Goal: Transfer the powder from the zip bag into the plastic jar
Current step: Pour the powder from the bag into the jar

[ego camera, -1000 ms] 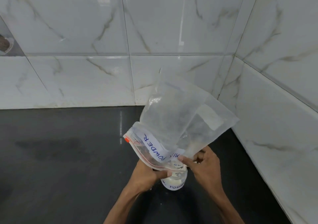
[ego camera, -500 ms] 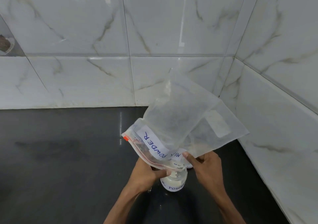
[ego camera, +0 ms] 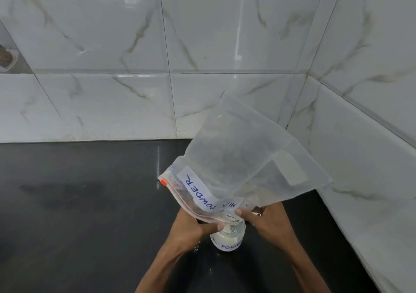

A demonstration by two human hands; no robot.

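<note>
A clear zip bag [ego camera: 238, 162] with a white label reading MILK POWDER is held upside down, its red zip edge pointing down at the mouth of a small clear plastic jar [ego camera: 228, 236]. The jar stands on the black counter and has white powder in its bottom and a handwritten label. My left hand [ego camera: 191, 229] grips the bag's zip edge on the left, right beside the jar's mouth. My right hand [ego camera: 263, 223] pinches the same edge on the right. The bag looks nearly empty and stands up slanting to the right.
The black counter [ego camera: 78, 202] runs left and forward, with a few white specks near the jar. White marble-look tiled walls [ego camera: 135, 90] meet in a corner close behind and to the right of the jar. A round fitting [ego camera: 5, 57] shows on the wall at far left.
The bag's raised bottom has swung further to the right and opened flatter. Both hands have kept their hold over the jar and barely moved.
</note>
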